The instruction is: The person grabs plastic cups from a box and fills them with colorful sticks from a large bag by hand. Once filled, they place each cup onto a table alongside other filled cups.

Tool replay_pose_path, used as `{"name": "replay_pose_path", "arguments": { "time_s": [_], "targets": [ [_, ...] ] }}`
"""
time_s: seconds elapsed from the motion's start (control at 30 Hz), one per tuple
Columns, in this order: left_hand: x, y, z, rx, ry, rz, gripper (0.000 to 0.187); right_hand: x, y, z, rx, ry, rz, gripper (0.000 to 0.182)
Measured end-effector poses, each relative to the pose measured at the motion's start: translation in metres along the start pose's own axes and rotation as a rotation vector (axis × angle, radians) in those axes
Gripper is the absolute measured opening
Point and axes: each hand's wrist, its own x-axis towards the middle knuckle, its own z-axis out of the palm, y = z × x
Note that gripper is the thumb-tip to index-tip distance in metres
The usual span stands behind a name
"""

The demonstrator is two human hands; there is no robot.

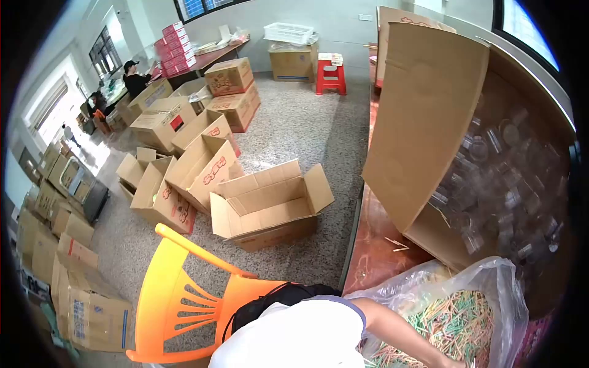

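At the bottom edge, my left hand (453, 363) is only partly in view, low in the open clear plastic bag (508, 288). Thin pink, green and cream sticks (457, 322) fill the bag around it. The fingers are cut off by the frame, so what they hold, if anything, cannot be seen. My bare left forearm crosses the bag's near side. My right hand is out of view.
A large open carton (429, 110) of clear plastic containers (509, 178) stands on the reddish table (374, 245). An orange chair (230, 306) is beside me. Open cartons (264, 236), a red stool (331, 76) and stacked boxes stand beyond. Several people are far left.
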Motion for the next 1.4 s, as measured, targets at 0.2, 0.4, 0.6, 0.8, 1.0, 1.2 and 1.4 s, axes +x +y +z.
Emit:
{"name": "replay_pose_path", "arguments": {
  "time_s": [0.2, 0.4, 0.6, 0.8, 1.0, 1.2, 1.4],
  "targets": [
    [-0.035, 0.032, -0.045, 0.044, 0.164, 0.116, 0.058, 0.021, 0.000, 0.054, 0.016, -0.198, -0.011, 0.066],
    [-0.063, 0.043, -0.067, 0.098, 0.257, 0.193, 0.059, 0.021, -0.004, 0.091, 0.035, -0.315, -0.032, 0.066],
    [-0.061, 0.040, -0.055, 0.141, 0.227, 0.215, 0.060, 0.017, -0.019, 0.081, 0.034, -0.298, -0.063, 0.066],
    [-0.046, 0.027, 0.020, 0.335, -0.056, -0.074, 0.064, -0.079, -0.050, -0.080, -0.012, 0.292, -0.118, 0.066],
    [-0.029, 0.014, 0.013, 0.106, -0.128, 0.032, 0.030, -0.124, -0.064, -0.094, -0.344, 0.405, -0.275, 0.066],
    [-0.054, 0.049, 0.064, 0.111, -0.292, 0.168, 0.033, -0.123, -0.073, -0.092, -0.350, 0.446, -0.322, 0.069],
    [-0.051, 0.021, 0.078, 0.308, -0.367, 0.098, 0.049, -0.124, -0.081, -0.086, -0.350, 0.522, -0.343, 0.064]
  ]
}}
